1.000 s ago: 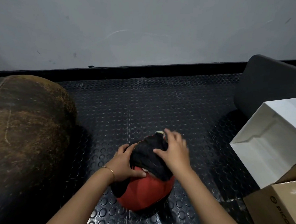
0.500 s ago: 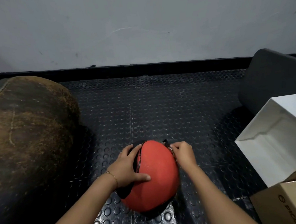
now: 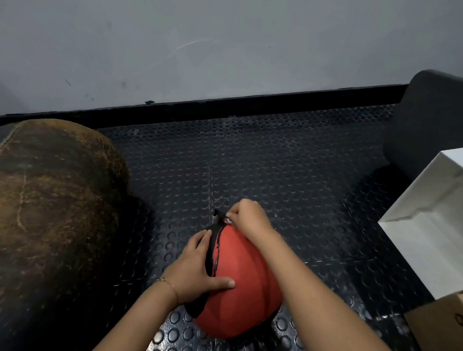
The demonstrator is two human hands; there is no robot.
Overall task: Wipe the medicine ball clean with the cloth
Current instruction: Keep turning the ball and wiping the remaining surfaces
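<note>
The medicine ball hides most of the cloth.

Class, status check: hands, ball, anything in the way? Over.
Left hand pressing black cloth against round red medicine ball. Right hand pinching cloth's far end. Nothing blocking.

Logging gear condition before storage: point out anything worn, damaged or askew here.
The big brown bag on the left is badly scuffed, its surface worn in patches. The white box at right lies on its side, open. The medicine ball looks intact.
</note>
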